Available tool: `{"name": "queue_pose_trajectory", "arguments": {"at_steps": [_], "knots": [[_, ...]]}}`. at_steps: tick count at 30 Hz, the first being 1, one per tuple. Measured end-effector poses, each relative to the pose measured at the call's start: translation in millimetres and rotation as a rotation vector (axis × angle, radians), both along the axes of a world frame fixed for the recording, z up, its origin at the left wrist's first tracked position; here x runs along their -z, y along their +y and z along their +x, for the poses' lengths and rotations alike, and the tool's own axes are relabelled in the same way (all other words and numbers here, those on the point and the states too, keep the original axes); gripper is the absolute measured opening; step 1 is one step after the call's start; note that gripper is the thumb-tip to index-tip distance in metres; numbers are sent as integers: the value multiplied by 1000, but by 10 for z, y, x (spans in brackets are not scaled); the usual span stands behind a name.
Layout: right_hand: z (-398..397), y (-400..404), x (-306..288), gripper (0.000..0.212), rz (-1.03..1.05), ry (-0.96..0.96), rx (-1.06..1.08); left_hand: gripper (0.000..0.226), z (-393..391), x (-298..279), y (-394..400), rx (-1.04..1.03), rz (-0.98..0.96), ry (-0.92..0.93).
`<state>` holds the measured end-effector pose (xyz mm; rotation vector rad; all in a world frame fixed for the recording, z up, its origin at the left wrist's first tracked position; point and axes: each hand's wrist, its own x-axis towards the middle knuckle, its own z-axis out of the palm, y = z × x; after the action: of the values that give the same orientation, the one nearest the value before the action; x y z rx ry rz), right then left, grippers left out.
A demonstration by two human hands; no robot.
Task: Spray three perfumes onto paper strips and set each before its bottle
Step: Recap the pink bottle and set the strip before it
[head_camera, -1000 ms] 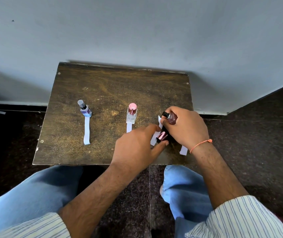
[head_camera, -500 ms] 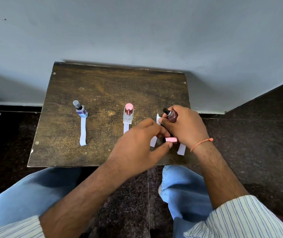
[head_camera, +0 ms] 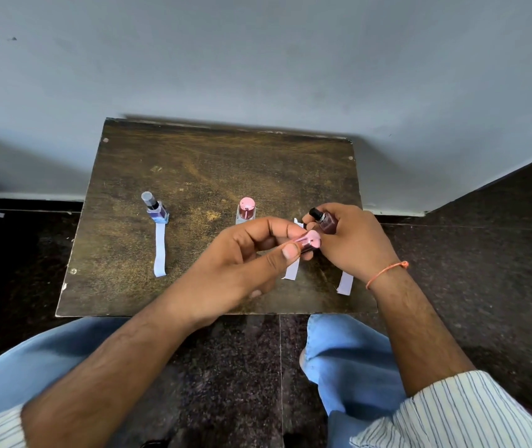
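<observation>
- Pink and glossy, the cap sits pinched between the thumb and curled fingers of the left hand, raised over the front right part of the tabletop.
- Left forearm reaches in from the lower left, wrist bent, palm turned inward toward the other hand.
- Right hand grips the dark maroon bottle with fingers wrapped round its body; its black sprayer tip points up and to the left, the bottle tilted.
- An orange thread circles the right wrist.
- Both hands almost meet, cap just beside the bottle; whether they touch I cannot tell.
- Blue bottle stands at the left with a paper strip lying before it, touching its base.
- Pink-capped clear bottle stands in the middle; the strip before it is hidden by the left hand.
- Two more strips peek out from under the hands, only their near ends showing.
- Most of the maroon bottle's body is covered by the right fingers.
</observation>
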<state>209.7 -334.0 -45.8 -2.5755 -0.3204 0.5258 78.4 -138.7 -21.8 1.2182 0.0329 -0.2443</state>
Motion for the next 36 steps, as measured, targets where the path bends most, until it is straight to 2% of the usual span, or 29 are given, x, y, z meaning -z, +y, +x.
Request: {"name": "queue_pose_trajectory", "arguments": {"at_steps": [3, 6, 9, 12, 15, 17, 22, 25, 27, 30, 33, 36], "knots": [[-9, 0, -25, 18, 8, -5, -1, 25, -56, 52, 94, 117, -118, -15], [-15, -15, -46, 20, 34, -20, 1, 42, -123, 78, 172, 269, -253, 37], [-28, -34, -123, 25, 97, -30, 24, 44, -153, 77, 231, 341, -338, 41], [-82, -5, -199, 29, 220, 18, 22, 35, -164, 40, 305, 290, -458, -15], [-164, 55, -250, 24, 373, 146, -29, 31, -146, -31, 407, 210, -642, -53], [-219, 69, -287, 28, 464, 212, -79, 30, -120, -72, 470, 139, -674, -93], [-321, 73, -319, 41, 630, 211, -212, 31, -86, -112, 498, -125, -313, -182], [-373, 81, -347, 45, 672, 198, -270, 20, -87, -139, 452, -225, -112, -224], [-412, 113, -359, 46, 684, 167, -284, 20, -80, -168, 406, -249, 12, -262], [-471, 196, -359, 43, 687, 91, -321, 21, -95, -152, 321, -226, 125, -325], [-508, 254, -370, 44, 693, 65, -341, 19, -103, -131, 292, -218, 188, -308], [-514, 283, -382, 40, 695, 38, -343, 29, -102, -142, 287, -217, 244, -294]]}}
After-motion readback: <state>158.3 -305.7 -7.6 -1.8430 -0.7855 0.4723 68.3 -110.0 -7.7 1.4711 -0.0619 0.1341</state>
